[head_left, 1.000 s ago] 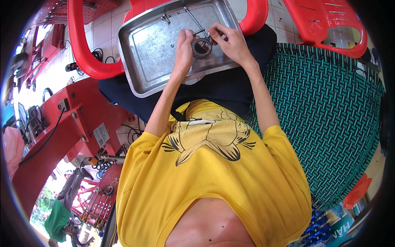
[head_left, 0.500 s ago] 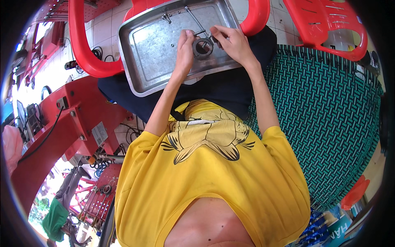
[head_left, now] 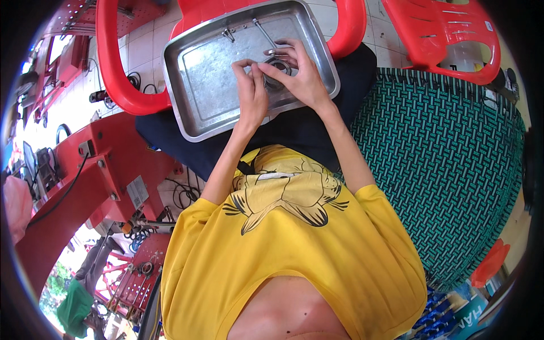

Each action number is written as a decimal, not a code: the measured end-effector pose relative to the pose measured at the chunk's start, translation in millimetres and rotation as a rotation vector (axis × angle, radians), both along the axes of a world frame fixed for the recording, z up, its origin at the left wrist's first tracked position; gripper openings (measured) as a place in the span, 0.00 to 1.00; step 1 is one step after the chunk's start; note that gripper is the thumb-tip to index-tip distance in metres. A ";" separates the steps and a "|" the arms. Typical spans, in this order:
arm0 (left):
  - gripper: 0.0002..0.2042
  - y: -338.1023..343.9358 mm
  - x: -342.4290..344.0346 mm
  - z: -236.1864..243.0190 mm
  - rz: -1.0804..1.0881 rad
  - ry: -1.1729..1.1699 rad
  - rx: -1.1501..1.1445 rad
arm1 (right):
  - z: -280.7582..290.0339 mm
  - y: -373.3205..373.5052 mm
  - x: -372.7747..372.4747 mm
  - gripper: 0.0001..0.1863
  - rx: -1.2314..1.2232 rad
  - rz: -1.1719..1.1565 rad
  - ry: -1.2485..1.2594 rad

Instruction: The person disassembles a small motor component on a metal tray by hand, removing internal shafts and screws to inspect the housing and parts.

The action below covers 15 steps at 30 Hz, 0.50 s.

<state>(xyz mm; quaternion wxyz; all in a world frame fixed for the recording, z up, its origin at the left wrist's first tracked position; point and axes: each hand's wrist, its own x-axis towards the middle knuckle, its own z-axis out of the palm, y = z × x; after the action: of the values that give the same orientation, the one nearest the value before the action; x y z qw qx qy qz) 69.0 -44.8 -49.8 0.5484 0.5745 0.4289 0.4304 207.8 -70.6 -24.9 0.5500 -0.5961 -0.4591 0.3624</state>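
A dark round metal ring-shaped part (head_left: 274,78) is between my hands, above the right half of a shallow metal tray (head_left: 207,85) resting on my lap. My left hand (head_left: 253,93) pinches the ring's left edge with bent fingers. Around the far and right sides curls my right hand (head_left: 303,76), its thumb reaching across to the left fingertips. The fingers cover much of the part. Beyond them a long metal rod (head_left: 263,32) lies in the tray, its near end close to my right fingers. Several small screws (head_left: 228,35) lie at the tray's far side.
A red plastic chair (head_left: 127,102) stands beyond the tray, its arms on both sides. Another red chair (head_left: 447,39) is at the far right. A green-and-black woven surface (head_left: 442,170) lies to my right. Red machinery (head_left: 113,164) stands left; a person in green (head_left: 75,306) is beyond.
My right hand has turned and wrapped over the ring, its thumb now near my left fingers. My left fingers have bent. The ring and tray have shifted slightly toward me.
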 end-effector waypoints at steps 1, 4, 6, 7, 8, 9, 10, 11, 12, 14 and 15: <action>0.12 -3.1 0.5 2.7 -0.004 -0.035 0.001 | 1.1 0.8 1.5 0.21 0.030 0.002 -0.052; 0.12 -5.0 -7.2 -10.0 -0.007 0.018 -0.015 | 9.9 1.9 6.1 0.18 0.090 0.020 -0.202; 0.12 -6.2 -11.5 -19.4 0.005 0.042 -0.020 | 14.6 2.5 5.4 0.17 0.051 0.047 -0.190; 0.12 -6.5 -11.2 -18.8 -0.020 0.044 0.004 | 15.5 3.4 7.6 0.17 0.032 0.054 -0.189; 0.12 -8.2 -12.8 -16.0 -0.041 0.049 0.029 | 17.8 3.5 8.5 0.17 0.014 0.056 -0.210; 0.12 -8.2 -12.4 -13.7 -0.064 0.055 0.054 | 20.1 4.1 9.4 0.18 0.009 0.047 -0.205; 0.12 -6.9 -13.3 -17.8 -0.054 0.059 0.100 | 22.4 4.7 8.7 0.18 -0.024 0.063 -0.192; 0.12 -6.8 -14.2 -18.3 -0.054 0.057 0.075 | 24.3 3.7 8.8 0.18 -0.061 0.072 -0.178; 0.12 -7.5 -16.0 -18.5 -0.056 0.055 0.050 | 23.1 3.6 8.3 0.17 -0.038 0.058 -0.190; 0.13 -9.4 -16.7 -20.5 -0.056 0.000 -0.029 | 23.4 2.3 5.5 0.16 -0.103 0.043 -0.078; 0.12 -7.5 -18.6 -24.0 -0.067 0.018 -0.052 | 21.0 2.4 5.5 0.15 -0.129 0.040 -0.012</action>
<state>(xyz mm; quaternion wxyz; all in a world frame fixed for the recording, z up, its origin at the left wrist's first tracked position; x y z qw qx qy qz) 50.5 -52.3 -73.8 0.5732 0.5781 0.4253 0.3955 213.3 -68.1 -3.9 0.5003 -0.6234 -0.4497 0.3986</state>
